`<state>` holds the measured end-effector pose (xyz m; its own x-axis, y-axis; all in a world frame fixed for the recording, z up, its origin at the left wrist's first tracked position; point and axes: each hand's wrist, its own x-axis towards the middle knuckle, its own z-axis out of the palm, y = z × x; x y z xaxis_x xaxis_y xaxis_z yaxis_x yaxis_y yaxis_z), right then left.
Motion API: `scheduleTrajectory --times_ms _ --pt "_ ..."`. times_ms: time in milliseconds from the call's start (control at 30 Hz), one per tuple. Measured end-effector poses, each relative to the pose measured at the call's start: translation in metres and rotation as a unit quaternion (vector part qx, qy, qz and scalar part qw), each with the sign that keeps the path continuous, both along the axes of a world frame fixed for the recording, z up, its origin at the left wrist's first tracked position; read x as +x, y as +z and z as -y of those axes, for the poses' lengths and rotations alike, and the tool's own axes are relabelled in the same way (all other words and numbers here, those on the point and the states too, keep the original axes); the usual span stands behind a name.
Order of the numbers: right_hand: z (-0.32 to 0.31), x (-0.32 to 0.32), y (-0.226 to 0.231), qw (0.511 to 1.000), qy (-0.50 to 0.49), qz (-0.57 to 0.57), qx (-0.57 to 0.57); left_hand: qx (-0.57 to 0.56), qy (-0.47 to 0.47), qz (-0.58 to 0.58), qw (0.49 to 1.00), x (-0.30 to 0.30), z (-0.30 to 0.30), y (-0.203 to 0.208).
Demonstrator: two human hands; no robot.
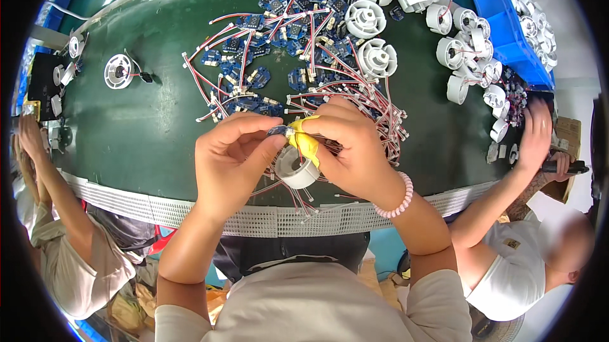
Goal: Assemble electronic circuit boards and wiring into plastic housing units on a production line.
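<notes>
My left hand point(228, 158) pinches a small blue circuit board point(277, 131) between thumb and fingertips. My right hand point(349, 142) is closed at the board's right edge, beside a cream connector. Yellow material point(306, 143) covers its thumb and fingertip area, hiding what they grip. Just below both hands a white round plastic housing point(297, 171) rests on the table, partly covered by my fingers. Thin red, black and white wires with small plugs lie under and around it. A pink coiled band point(396, 199) circles my right wrist.
Blue circuit boards point(254, 78) and bundled wire leads point(387, 117) spread over the green table point(165, 145). White housings point(366, 19) stand beyond and to the right. A blue bin point(507, 31) edges the far right. White perforated trim point(158, 210) lines the near edge. Co-workers' arms reach in from both sides.
</notes>
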<state>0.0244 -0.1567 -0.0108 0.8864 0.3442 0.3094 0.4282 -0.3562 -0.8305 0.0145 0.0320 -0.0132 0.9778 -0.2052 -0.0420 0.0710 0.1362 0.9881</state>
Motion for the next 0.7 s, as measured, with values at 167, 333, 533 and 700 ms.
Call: scheduleTrajectory --times_ms 167,333,533,700 --pt "-0.001 -0.002 -0.002 0.999 -0.011 0.022 0.038 -0.025 0.038 -0.021 0.999 -0.005 0.002 0.003" --pt "-0.002 -0.001 -0.006 0.998 -0.003 0.024 0.059 -0.022 0.019 -0.065 0.997 -0.004 0.001 0.008" --pt "-0.001 -0.003 -0.005 0.998 0.001 0.006 0.058 0.07 -0.004 0.007 0.998 0.001 0.001 0.018" --pt "0.005 -0.005 -0.009 0.996 0.046 0.019 0.08 0.063 -0.086 -0.004 0.994 0.005 -0.009 0.023"
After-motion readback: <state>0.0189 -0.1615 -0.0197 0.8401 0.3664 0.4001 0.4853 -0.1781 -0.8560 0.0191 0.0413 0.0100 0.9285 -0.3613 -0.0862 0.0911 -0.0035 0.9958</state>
